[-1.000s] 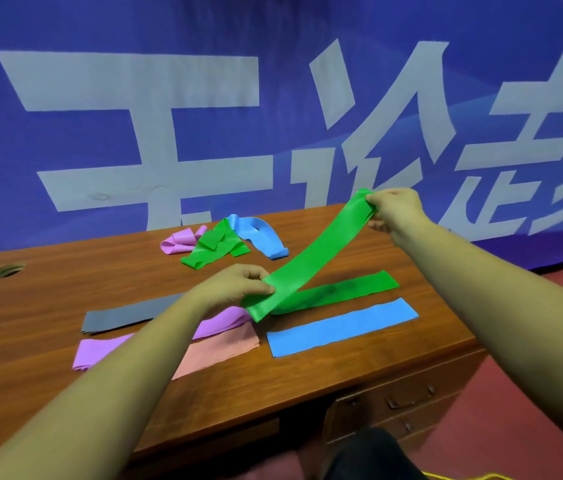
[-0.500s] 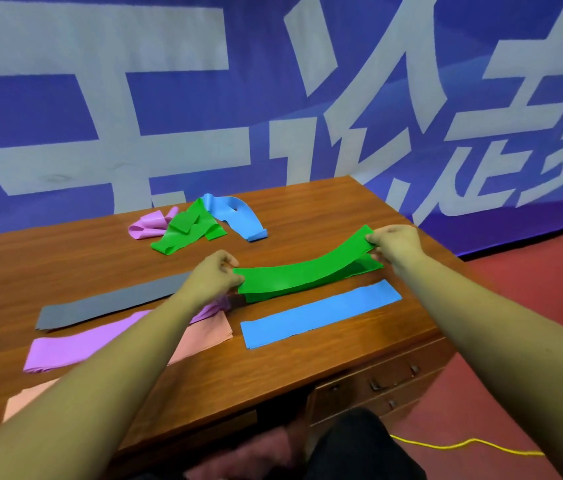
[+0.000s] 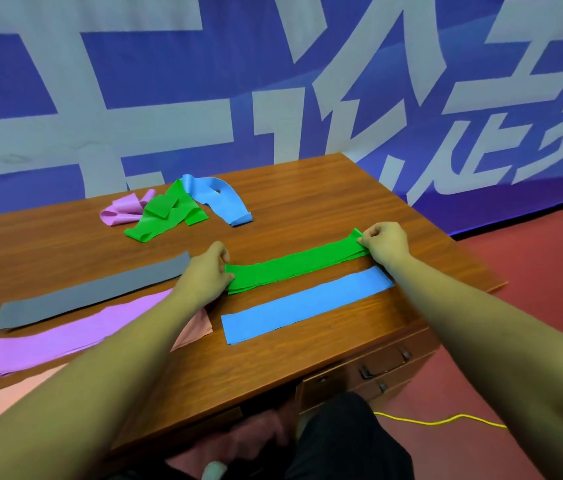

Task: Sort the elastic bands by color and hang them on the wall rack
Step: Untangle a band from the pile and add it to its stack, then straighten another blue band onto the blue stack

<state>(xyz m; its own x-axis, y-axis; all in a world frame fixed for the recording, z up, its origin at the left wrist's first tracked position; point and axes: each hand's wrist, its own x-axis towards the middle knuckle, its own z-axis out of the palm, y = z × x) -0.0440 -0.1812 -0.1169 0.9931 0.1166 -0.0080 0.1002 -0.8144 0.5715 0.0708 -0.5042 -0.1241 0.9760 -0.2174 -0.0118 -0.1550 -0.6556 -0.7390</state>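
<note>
A green elastic band (image 3: 294, 266) lies flat on top of another green band on the wooden desk (image 3: 307, 209). My left hand (image 3: 205, 277) pinches its near-left end and my right hand (image 3: 385, 245) pinches its far-right end. In front of it lies a flat blue band (image 3: 304, 304). To the left lie a grey band (image 3: 89, 292), a purple band (image 3: 65, 336) and a salmon-pink band (image 3: 197, 329), partly under my left arm. A tangled heap of purple (image 3: 122, 209), green (image 3: 166, 214) and blue (image 3: 217, 199) bands sits farther back. No wall rack is in view.
A blue banner with large white characters (image 3: 273, 81) hangs behind the desk. Desk drawers with handles (image 3: 384, 365) face me at the lower right. A yellow cable (image 3: 439, 420) runs over the red floor. The desk's right edge is close to my right hand.
Both hands have lowered the green band from a raised slant down flat onto the other green band. The view has moved closer and tilted down.
</note>
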